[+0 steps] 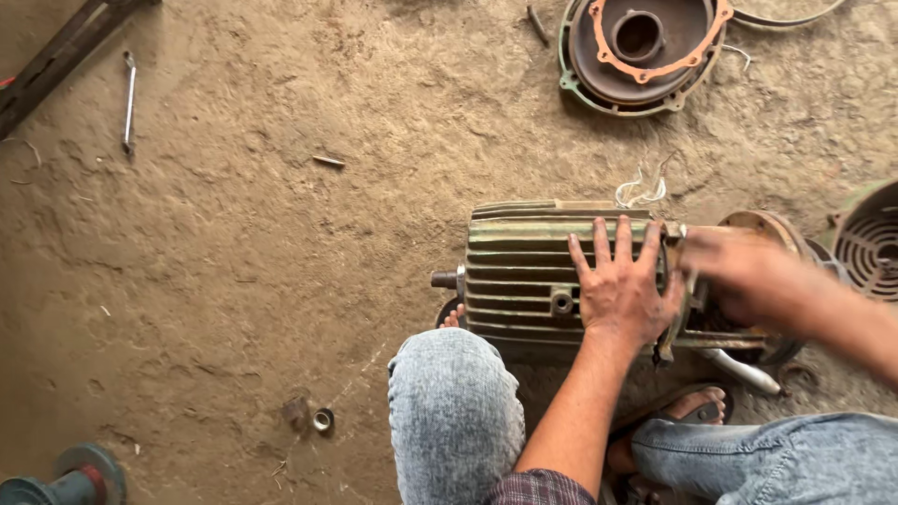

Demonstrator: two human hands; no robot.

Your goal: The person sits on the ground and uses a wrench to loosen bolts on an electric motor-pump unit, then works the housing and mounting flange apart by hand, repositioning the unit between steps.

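Left hand (625,292) spread flat on green ribbed motor housing (524,271), right hand (739,271) blurred — grip unclear

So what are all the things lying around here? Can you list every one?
motor body: 1, green and ribbed, on the dirt floor under the hands
end cover: 1, round, green rim with an orange gasket, top of view
spanner: 1, silver, upper left
fan guard: 1, round and slotted, right edge
small ring: 1, metal, lower left by the knee
white wires: a few, behind the motor body
valve part: 1, teal and red, bottom left corner
left hand: flat on the motor body, fingers spread
right hand: blurred, at the motor's open end; whether it grips anything cannot be told
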